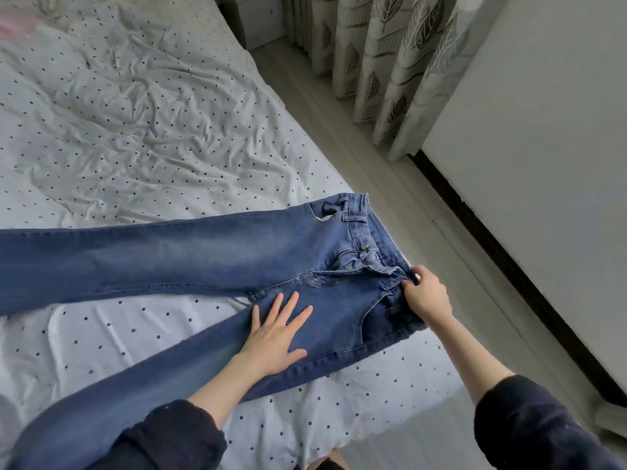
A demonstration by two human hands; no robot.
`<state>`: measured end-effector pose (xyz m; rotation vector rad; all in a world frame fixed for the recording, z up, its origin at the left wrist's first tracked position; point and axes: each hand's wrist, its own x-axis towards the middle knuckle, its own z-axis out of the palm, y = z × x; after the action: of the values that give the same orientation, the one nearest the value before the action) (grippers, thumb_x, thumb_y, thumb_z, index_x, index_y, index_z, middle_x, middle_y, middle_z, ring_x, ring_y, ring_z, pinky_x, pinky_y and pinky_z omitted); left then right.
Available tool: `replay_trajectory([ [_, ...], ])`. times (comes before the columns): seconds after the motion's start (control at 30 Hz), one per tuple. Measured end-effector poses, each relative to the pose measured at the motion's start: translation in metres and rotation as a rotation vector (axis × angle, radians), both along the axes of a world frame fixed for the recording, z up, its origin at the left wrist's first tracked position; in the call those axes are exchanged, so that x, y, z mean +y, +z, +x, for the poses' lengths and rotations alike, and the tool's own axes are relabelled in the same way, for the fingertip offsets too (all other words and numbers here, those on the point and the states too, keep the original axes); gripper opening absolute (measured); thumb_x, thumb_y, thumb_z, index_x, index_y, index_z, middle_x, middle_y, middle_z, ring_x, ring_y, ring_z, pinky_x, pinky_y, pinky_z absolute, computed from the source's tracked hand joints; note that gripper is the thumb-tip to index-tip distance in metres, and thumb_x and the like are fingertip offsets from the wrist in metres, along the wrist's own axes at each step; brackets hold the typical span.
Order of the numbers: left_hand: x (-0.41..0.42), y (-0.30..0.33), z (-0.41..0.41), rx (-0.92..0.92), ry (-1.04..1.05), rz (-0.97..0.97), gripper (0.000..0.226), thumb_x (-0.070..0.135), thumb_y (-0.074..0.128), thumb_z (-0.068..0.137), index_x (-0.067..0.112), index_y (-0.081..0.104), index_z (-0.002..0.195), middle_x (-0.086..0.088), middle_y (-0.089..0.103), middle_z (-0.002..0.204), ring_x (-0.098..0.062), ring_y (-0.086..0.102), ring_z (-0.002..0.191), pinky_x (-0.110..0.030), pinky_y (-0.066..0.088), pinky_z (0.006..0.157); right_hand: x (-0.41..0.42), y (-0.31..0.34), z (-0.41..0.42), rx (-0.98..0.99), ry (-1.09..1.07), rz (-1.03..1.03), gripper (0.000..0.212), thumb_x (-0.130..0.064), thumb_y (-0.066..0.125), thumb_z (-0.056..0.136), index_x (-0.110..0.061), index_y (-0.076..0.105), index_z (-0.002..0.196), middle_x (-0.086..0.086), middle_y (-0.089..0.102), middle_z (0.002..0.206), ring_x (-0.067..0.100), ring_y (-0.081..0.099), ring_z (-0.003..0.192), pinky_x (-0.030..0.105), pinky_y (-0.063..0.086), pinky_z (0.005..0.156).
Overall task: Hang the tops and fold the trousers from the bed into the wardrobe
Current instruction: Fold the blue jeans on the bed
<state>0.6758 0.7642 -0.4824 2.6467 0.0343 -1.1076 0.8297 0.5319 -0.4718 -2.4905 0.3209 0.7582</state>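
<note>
A pair of blue jeans lies spread on the bed, waistband toward the bed's right edge, the two legs running off to the left. The fly is unbuttoned and open. My left hand presses flat with straight fingers on the thigh of the nearer leg. My right hand pinches the waistband at the near hip, by the bed's edge.
The bedsheet is white with dark dots and crumpled further up. Something pink shows blurred at the far left corner. Leaf-patterned curtains hang beyond a strip of pale floor. A white wall with a dark skirting runs along the right.
</note>
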Motion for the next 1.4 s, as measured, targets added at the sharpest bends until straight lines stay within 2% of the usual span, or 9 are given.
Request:
replay_trajectory([
  [0.27, -0.024, -0.016, -0.007, 0.091, -0.067, -0.018, 0.070, 0.030, 0.044, 0.097, 0.032, -0.003, 0.149, 0.002, -0.024, 0.154, -0.022, -0.024, 0.142, -0.052, -0.006, 0.114, -0.033, -0.020, -0.016, 0.015, -0.129, -0.156, 0.038, -0.015, 0.047, 0.092, -0.012, 0.050, 0.130, 0.016, 0.056, 0.127, 0.034, 0.051, 0.116, 0.036, 0.043, 0.089],
  [0.53, 0.019, -0.017, -0.062, 0.099, 0.011, 0.052, 0.065, 0.029, 0.038, 0.099, 0.029, -0.002, 0.150, 0.001, -0.025, 0.154, -0.021, -0.021, 0.143, -0.050, -0.005, 0.114, 0.031, -0.043, -0.079, 0.042, 0.095, -0.117, 0.055, -0.026, 0.040, 0.098, -0.013, 0.020, 0.148, 0.012, 0.004, 0.158, 0.030, 0.007, 0.144, 0.047, 0.020, 0.114],
  [0.7, 0.058, -0.017, -0.121, 0.118, 0.173, 0.092, 0.060, 0.029, 0.034, 0.100, 0.030, 0.000, 0.150, 0.004, -0.023, 0.155, -0.019, -0.020, 0.143, -0.051, -0.003, 0.114, 0.090, -0.046, -0.133, 0.154, 0.253, -0.249, 0.058, -0.038, 0.035, 0.099, -0.019, 0.013, 0.149, 0.010, -0.005, 0.158, 0.041, 0.001, 0.142, 0.052, 0.015, 0.113],
  [0.77, 0.081, -0.016, -0.151, 0.061, 0.223, 0.118, 0.061, 0.029, 0.037, 0.099, 0.027, 0.006, 0.151, 0.002, -0.020, 0.155, -0.019, -0.019, 0.143, -0.051, -0.002, 0.114, 0.113, -0.044, -0.150, 0.158, 0.305, -0.302, 0.057, -0.038, 0.033, 0.099, -0.017, 0.014, 0.149, 0.009, -0.003, 0.158, 0.038, -0.001, 0.143, 0.053, 0.013, 0.112],
  [0.87, 0.118, -0.010, -0.191, -0.127, 0.293, 0.155, 0.067, 0.031, 0.068, 0.080, 0.025, 0.040, 0.141, -0.003, 0.015, 0.157, -0.022, 0.000, 0.144, -0.059, 0.026, 0.106, 0.151, -0.045, -0.176, 0.081, 0.449, -0.268, 0.053, -0.035, 0.036, 0.097, -0.014, 0.024, 0.145, 0.012, 0.008, 0.156, 0.032, 0.004, 0.143, 0.050, 0.019, 0.112],
  [1.07, 0.208, -0.008, -0.279, -0.116, 0.573, 0.147, 0.055, 0.029, 0.029, 0.101, 0.028, 0.003, 0.150, 0.010, -0.003, 0.158, -0.010, -0.003, 0.145, -0.050, 0.008, 0.115, 0.265, -0.046, -0.267, 0.071, 0.633, 0.033, 0.055, -0.031, 0.045, 0.096, -0.011, 0.028, 0.144, 0.021, 0.013, 0.153, 0.032, 0.011, 0.142, 0.041, 0.020, 0.114],
  [1.17, 0.249, -0.010, -0.306, -0.113, 0.622, 0.110, 0.048, 0.030, 0.029, 0.102, 0.022, 0.018, 0.148, 0.005, 0.020, 0.154, -0.014, 0.021, 0.140, -0.046, 0.017, 0.114, 0.312, -0.038, -0.311, -0.040, 0.762, 0.000, 0.054, -0.032, 0.048, 0.095, -0.018, 0.031, 0.144, 0.014, 0.011, 0.155, 0.029, 0.007, 0.144, 0.044, 0.014, 0.115],
  [1.27, 0.289, -0.014, -0.318, -0.142, 0.628, 0.001, 0.038, 0.024, 0.035, 0.100, 0.022, 0.039, 0.137, 0.003, 0.040, 0.141, -0.018, 0.040, 0.128, -0.038, 0.033, 0.105, 0.359, -0.031, -0.344, -0.237, 0.987, -0.005, 0.041, -0.030, 0.054, 0.091, -0.017, 0.051, 0.130, 0.009, 0.035, 0.144, 0.026, 0.021, 0.141, 0.052, 0.011, 0.112],
  [1.4, 0.329, -0.021, -0.333, 0.035, 0.586, -0.048, 0.029, 0.027, 0.049, 0.094, 0.018, 0.051, 0.121, -0.003, 0.054, 0.126, -0.023, 0.052, 0.112, -0.034, 0.043, 0.092, 0.408, -0.023, -0.364, -0.163, 1.217, -0.084, 0.039, -0.032, 0.043, 0.096, -0.022, 0.046, 0.133, 0.004, 0.043, 0.135, 0.024, 0.031, 0.132, 0.048, 0.009, 0.114],
])
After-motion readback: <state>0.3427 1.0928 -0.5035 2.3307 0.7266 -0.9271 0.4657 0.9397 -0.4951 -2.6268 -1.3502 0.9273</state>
